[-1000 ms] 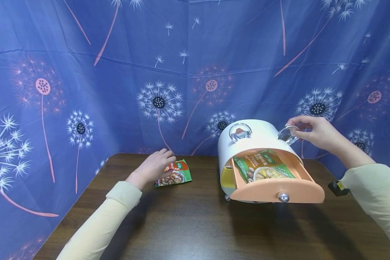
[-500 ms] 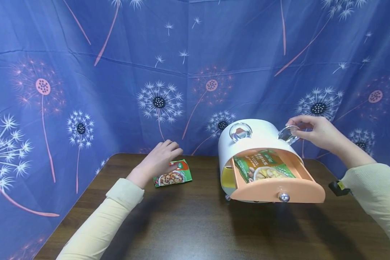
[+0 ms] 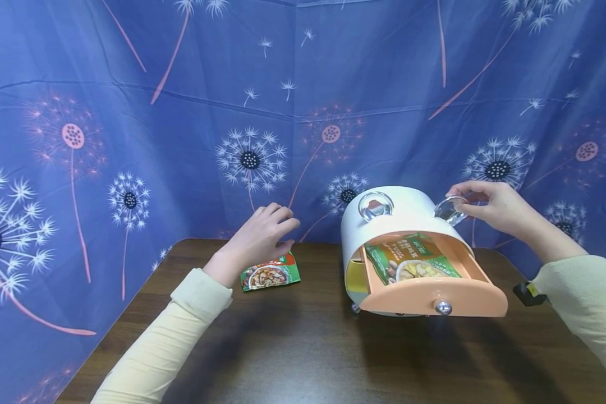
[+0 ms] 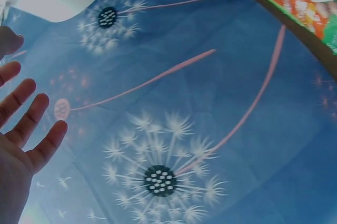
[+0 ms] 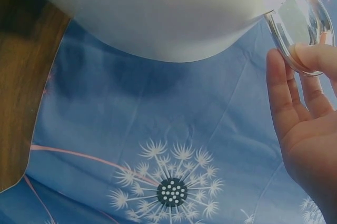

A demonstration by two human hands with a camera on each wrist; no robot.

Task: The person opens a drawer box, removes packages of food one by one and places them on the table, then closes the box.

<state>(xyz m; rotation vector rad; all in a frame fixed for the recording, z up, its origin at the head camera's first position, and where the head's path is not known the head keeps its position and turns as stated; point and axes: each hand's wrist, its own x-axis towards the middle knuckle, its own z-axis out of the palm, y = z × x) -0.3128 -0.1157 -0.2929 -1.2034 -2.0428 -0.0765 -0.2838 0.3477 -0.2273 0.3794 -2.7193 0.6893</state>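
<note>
My left hand hovers above a small green and red food packet on the table; in the left wrist view the hand has its fingers spread and holds nothing. My right hand pinches the right shiny round ear of a white rounded box. The right wrist view shows the thumb and fingers of that hand on the ear's rim. An orange drawer stands pulled out of the box, with a green and orange packet lying inside.
A dark wooden table carries the box and packet. Behind it hangs a blue dandelion-patterned cloth. A second shiny ear is on the box's left top. A small black and yellow object is by my right sleeve.
My left hand has risen up and to the right off the small packet, uncovering more of it. My right hand stays on the ear, and the drawer has not moved.
</note>
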